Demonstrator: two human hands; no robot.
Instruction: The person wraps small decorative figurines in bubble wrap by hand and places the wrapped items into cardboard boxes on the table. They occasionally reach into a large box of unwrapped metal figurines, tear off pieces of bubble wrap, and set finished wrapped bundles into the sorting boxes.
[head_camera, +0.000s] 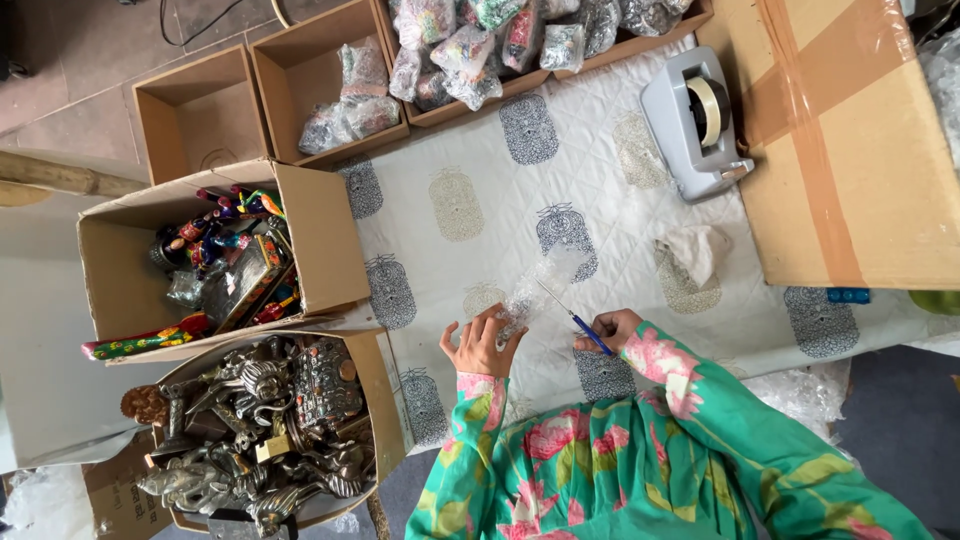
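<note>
Your right hand (610, 328), just right of the frame's centre, is clenched around the blue handles of a pair of scissors (572, 318), whose thin blades run up and to the left from your fist. Your left hand (480, 345), lower centre of the frame, pinches the lower end of a sheet of bubble wrap (535, 288) between curled fingers. The wrap rises up and to the right from that grip, and the scissor blades meet it just beside your left fingertips, between your two hands.

All of this lies on a white quilted cloth (590, 160) printed with dark motifs. Further right sits a crumpled white wad (695, 250), and above it a grey tape dispenser (695, 120). A large taped cardboard box (850, 140) fills the upper right. At the left, an open box of painted figures (220, 255) stands above a box of metal figurines (270, 420). Along the top edge, shallow trays hold wrapped bundles (470, 50).
</note>
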